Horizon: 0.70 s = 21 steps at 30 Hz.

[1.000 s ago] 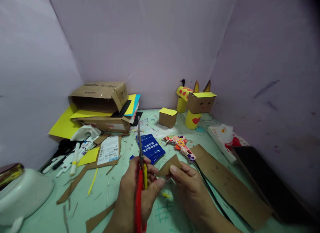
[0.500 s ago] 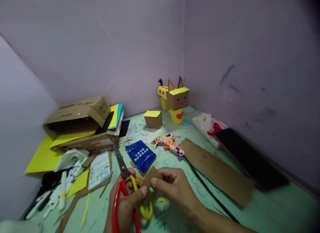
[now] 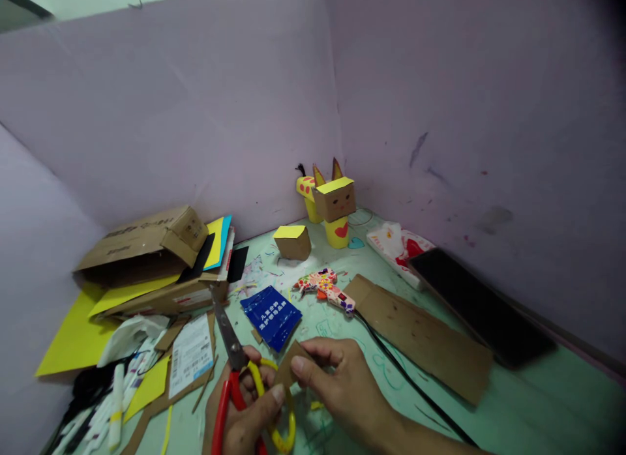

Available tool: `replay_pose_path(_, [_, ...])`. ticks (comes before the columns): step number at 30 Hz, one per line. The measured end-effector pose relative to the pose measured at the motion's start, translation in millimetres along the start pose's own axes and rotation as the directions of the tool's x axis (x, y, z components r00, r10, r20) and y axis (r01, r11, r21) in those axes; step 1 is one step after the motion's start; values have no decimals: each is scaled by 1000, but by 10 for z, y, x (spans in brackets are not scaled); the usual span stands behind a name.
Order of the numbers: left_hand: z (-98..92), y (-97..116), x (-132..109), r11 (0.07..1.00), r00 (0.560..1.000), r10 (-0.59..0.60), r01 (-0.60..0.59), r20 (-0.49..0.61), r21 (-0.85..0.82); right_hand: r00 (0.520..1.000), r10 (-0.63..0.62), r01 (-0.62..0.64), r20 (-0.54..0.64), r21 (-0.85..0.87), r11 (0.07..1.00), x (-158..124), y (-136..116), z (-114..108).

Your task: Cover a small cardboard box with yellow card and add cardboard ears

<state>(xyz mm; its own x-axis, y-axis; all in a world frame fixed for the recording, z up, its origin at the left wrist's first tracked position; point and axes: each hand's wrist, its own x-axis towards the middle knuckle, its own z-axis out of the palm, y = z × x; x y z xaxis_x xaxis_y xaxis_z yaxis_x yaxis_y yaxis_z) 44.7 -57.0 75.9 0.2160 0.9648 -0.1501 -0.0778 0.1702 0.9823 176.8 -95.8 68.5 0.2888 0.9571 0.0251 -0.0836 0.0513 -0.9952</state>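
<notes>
Scissors [image 3: 233, 346] with one red and one yellow handle rest in my left hand [image 3: 247, 419], their blades pointing up and away, looking nearly closed. The thumb of that hand also presses near a small brown cardboard piece [image 3: 287, 370]. My right hand [image 3: 345, 383] pinches the same piece between thumb and fingers. Beyond the hands lies a blue packet [image 3: 272, 318] with white print. To its right is a flower-patterned glue gun [image 3: 332, 292] with a black cord. A small cardboard box [image 3: 294, 248] with a yellow top stands further back.
A cardboard animal [image 3: 336, 204] with pointed ears stands by the wall corner. At left are an open carton [image 3: 141, 240], yellow paper [image 3: 73, 337], a labelled card [image 3: 192, 351] and white markers [image 3: 117, 403]. A cardboard strip [image 3: 425, 337] and a dark flat panel [image 3: 484, 308] lie right.
The camera has tilted up and turned slightly right, so the wall's top edge shows. Both hands keep hold of the scissors and the cardboard piece with little change.
</notes>
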Motion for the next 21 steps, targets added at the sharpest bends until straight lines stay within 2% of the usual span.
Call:
replay_pose_path(11, [-10, 7, -9, 999, 1000, 26, -26, 1, 27, 1000, 12, -12, 2, 43, 999, 22, -14, -9])
replay_pose_path(17, [34, -3, -46, 999, 999, 29, -28, -24, 29, 995, 87, -92, 41, 161, 983, 52, 42, -27])
replay_pose_path(21, [46, 57, -44, 987, 991, 114, -106, -63, 124, 979, 202, -185, -14, 345, 920, 97, 112, -52])
